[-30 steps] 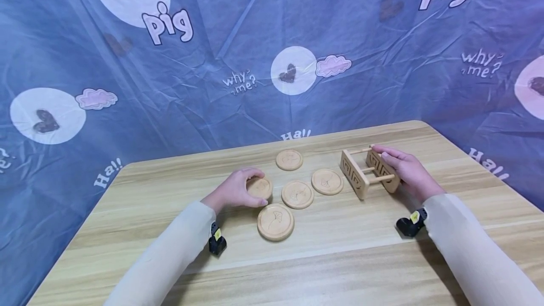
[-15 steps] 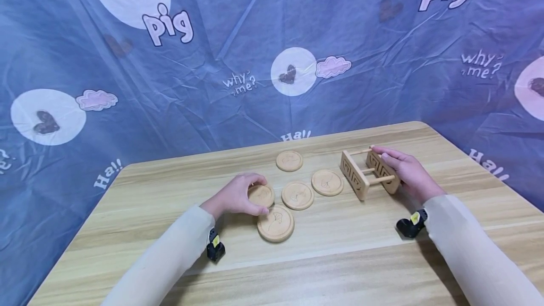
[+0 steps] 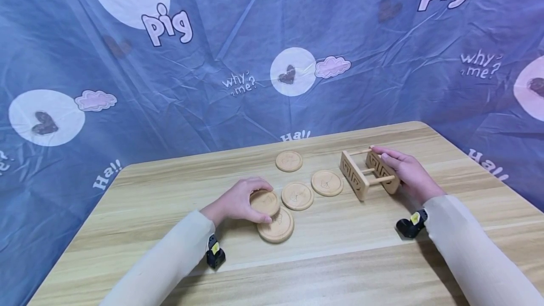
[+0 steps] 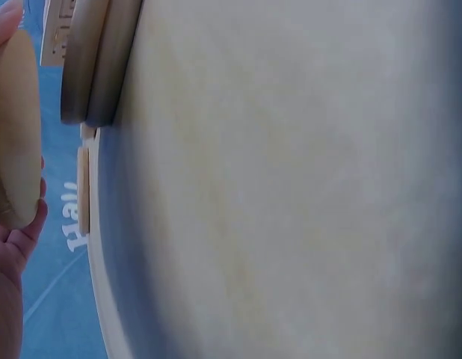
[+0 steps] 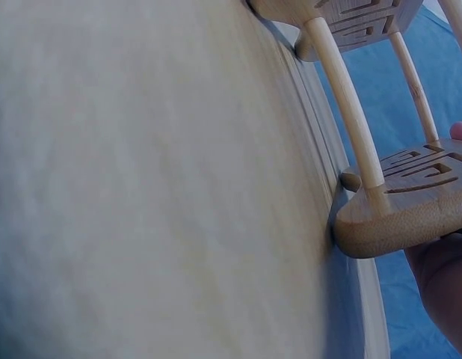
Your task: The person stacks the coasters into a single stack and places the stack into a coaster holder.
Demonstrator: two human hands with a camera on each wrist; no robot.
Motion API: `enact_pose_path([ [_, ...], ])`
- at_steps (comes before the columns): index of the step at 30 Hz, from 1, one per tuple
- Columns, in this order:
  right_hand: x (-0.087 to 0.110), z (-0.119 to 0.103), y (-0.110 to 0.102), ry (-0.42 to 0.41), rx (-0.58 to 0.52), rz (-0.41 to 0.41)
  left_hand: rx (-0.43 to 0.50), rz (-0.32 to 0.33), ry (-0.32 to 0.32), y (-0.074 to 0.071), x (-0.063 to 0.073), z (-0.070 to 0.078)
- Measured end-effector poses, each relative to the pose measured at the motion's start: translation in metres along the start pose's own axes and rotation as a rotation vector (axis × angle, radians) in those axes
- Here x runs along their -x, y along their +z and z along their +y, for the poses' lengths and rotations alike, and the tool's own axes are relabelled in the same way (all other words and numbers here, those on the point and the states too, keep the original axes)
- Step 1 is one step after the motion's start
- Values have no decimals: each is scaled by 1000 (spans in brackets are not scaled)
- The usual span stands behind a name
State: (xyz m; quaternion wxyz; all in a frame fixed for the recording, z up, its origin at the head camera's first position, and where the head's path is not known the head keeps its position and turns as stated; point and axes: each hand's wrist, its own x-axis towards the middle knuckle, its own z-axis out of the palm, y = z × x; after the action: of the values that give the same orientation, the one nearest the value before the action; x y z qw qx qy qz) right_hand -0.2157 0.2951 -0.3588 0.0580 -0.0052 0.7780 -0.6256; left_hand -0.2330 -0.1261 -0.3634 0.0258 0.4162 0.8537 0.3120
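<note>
My left hand (image 3: 238,200) pinches a round wooden coaster (image 3: 264,203) by its edges, thumb on the near side and fingers on the far side. The held coaster is tilted and overlaps a second coaster (image 3: 278,234) on the table. From the left wrist view, the pale disc (image 4: 18,134) stands apart from the tabletop, and two layers of wood (image 4: 104,67) show one on the other. My right hand (image 3: 405,169) grips the right end panel of a wooden coaster rack (image 3: 360,186), with fretwork sides joined by dowels (image 5: 347,105). No coaster sits in the rack.
Three more coasters lie flat between the hands: one far back (image 3: 289,161), one in the middle (image 3: 297,196) and one beside the rack (image 3: 327,183). The wooden table (image 3: 323,268) ends at a blue printed cloth (image 3: 204,84) behind it.
The left hand has shifted slightly right and toward me, bringing its coaster over the nearest one. The right hand and the rack have stayed put.
</note>
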Motion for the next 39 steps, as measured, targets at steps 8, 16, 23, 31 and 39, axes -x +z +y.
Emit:
enact_pose_path([
  [8,-1,1,0,0,20,2,43,-72,-1,4,2,8],
  [16,-1,1,-1,6,14,-4,62,-110,16,6,3,13],
  [23,-1,1,-1,6,20,-9,64,-154,20,9,3,17],
  [31,-2,1,-2,11,40,-13,68,-199,40,12,2,22],
  [39,-1,0,-1,8,35,-12,61,-210,16,14,2,21],
])
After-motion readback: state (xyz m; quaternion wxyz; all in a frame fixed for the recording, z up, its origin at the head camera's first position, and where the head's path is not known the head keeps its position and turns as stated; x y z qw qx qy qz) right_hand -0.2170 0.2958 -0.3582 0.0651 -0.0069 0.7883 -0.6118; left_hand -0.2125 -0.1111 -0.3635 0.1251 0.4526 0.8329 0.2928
